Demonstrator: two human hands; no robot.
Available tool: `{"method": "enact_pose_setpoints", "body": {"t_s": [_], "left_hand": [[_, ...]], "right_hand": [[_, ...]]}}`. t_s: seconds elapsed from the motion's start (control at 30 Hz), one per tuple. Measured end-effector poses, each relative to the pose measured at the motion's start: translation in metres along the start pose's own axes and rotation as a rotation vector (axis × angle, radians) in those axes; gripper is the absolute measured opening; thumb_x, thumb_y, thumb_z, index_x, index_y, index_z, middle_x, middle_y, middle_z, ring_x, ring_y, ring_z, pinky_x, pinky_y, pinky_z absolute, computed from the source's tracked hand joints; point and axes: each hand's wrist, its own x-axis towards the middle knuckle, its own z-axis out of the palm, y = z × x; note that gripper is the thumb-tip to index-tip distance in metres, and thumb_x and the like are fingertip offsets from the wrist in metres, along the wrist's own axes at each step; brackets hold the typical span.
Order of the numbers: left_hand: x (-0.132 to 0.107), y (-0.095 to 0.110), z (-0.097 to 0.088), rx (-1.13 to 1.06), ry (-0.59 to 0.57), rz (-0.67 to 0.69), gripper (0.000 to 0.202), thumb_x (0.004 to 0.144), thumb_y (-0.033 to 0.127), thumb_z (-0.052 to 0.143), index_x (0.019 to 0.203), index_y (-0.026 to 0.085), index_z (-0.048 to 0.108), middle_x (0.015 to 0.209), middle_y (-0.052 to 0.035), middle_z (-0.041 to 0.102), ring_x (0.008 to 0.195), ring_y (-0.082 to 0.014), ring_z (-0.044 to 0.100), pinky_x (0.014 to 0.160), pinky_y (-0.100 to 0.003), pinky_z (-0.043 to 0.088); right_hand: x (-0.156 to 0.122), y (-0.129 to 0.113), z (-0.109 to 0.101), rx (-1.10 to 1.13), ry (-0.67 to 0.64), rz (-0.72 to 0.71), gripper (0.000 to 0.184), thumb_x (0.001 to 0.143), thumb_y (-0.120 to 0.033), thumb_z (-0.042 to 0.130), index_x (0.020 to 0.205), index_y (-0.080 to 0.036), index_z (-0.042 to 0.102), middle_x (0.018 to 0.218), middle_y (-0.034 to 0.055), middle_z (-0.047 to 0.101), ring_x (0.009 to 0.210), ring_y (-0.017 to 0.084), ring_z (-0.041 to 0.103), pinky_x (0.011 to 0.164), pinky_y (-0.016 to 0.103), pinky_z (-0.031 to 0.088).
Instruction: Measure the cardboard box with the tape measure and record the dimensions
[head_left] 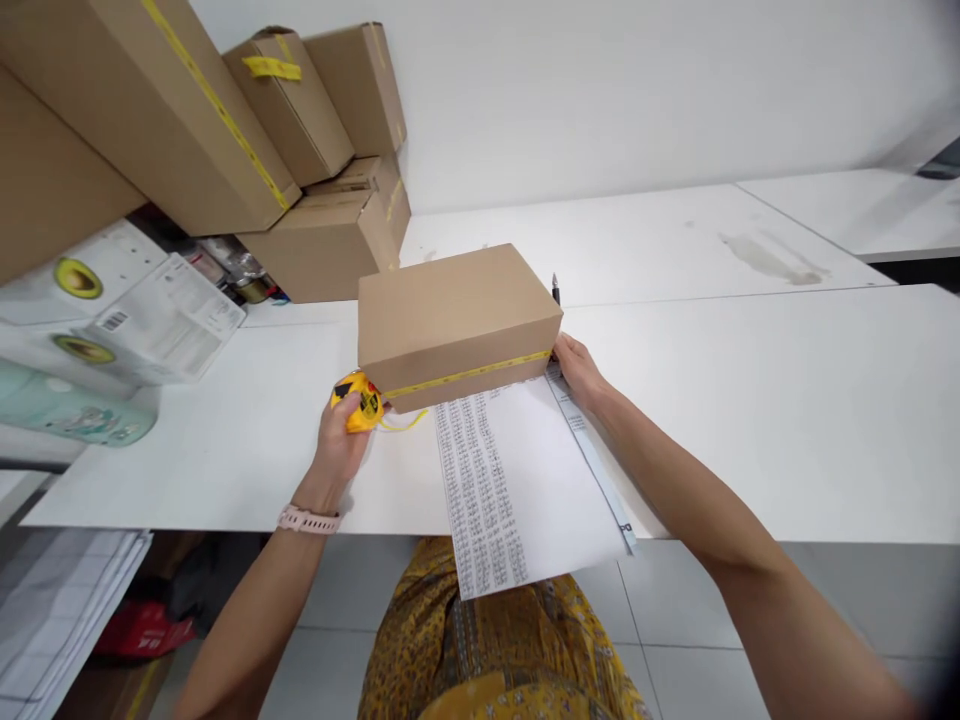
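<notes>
A closed brown cardboard box (450, 310) with yellow tape along its near side is between my two hands, over the white table. My left hand (341, 440) grips a yellow tape measure (358, 402) against the box's near left corner. A short end of yellow blade (409, 422) curls out of it. At the box's right end is my right hand (577, 368), its fingers closed and partly hidden. A dark pen (556, 290) sticks up from that hand beside the box. Below the box lies a sheet of paper (555, 480) with handwritten columns, overhanging the table's front edge.
Several cardboard boxes (322, 245) are stacked at the back left against the wall. White cartons with avocado pictures (161, 310) and a mint-green bottle (75, 405) stand at the left. The white table (750, 420) stretches right, with a stain (772, 258) near the back.
</notes>
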Motion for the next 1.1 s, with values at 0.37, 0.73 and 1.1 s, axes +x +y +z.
{"method": "enact_pose_setpoints", "body": {"t_s": [0.37,0.73,1.1], "left_hand": [[0.036,0.105,0.075,0.795,-0.319,0.752,0.061,0.067,0.044,0.088,0.117,0.024,0.059,0.107,-0.0034,0.068,0.092,-0.0229,0.066,0.082,-0.042,0.053],[0.068,0.065,0.129,1.429,-0.493,0.731,0.056,0.083,0.033,0.069,0.135,0.022,0.054,0.131,-0.012,0.06,0.127,-0.0364,0.051,0.108,-0.056,0.041],[-0.028,-0.076,0.086,1.417,-1.152,0.794,0.042,0.098,0.03,0.052,0.132,0.007,0.056,0.144,-0.0234,0.058,0.139,-0.0345,0.05,0.116,-0.051,0.04]], "right_hand": [[0.003,0.004,-0.016,0.291,0.118,0.065,0.05,0.069,-0.067,0.079,0.066,-0.022,0.058,0.081,0.0011,0.07,0.077,0.015,0.065,0.067,0.026,0.053],[0.002,0.004,-0.022,0.214,0.146,-0.011,0.049,0.073,-0.07,0.075,0.075,-0.022,0.064,0.085,0.0035,0.071,0.076,0.015,0.065,0.072,0.028,0.055],[-0.093,-0.109,-0.066,0.061,0.198,-0.367,0.048,0.085,-0.056,0.067,0.131,-0.044,0.06,0.076,0.0014,0.061,0.054,0.016,0.047,0.065,0.04,0.052]]}}
